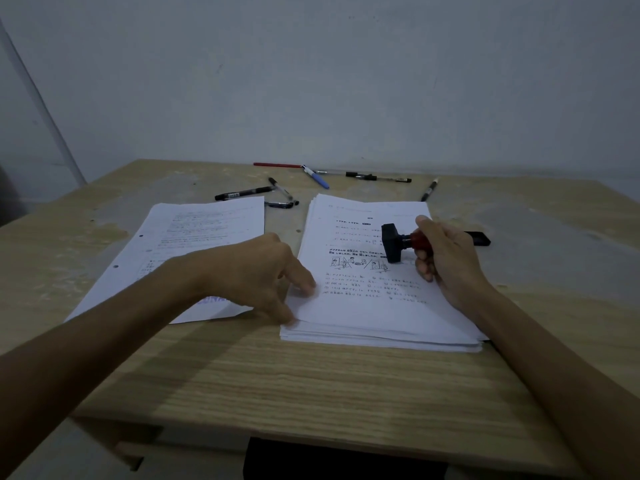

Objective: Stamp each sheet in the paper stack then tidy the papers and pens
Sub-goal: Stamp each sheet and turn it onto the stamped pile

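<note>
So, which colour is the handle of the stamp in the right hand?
Red, above a black block base; the wooden-handled rubber stamp shows clearly in the head view.

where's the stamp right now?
Head view, right of centre: the stamp is gripped in the right hand, held sideways above the paper stack.

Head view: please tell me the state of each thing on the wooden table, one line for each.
Thick white paper stack: flat, edges uneven.
Loose white sheets: lying left of the stack, purple stamp mark showing.
Red-handled black stamp: tilted sideways above the stack, held by right hand.
Left hand: fingers touching the stack's left edge.
Scattered pens: loose, untidied.
</note>
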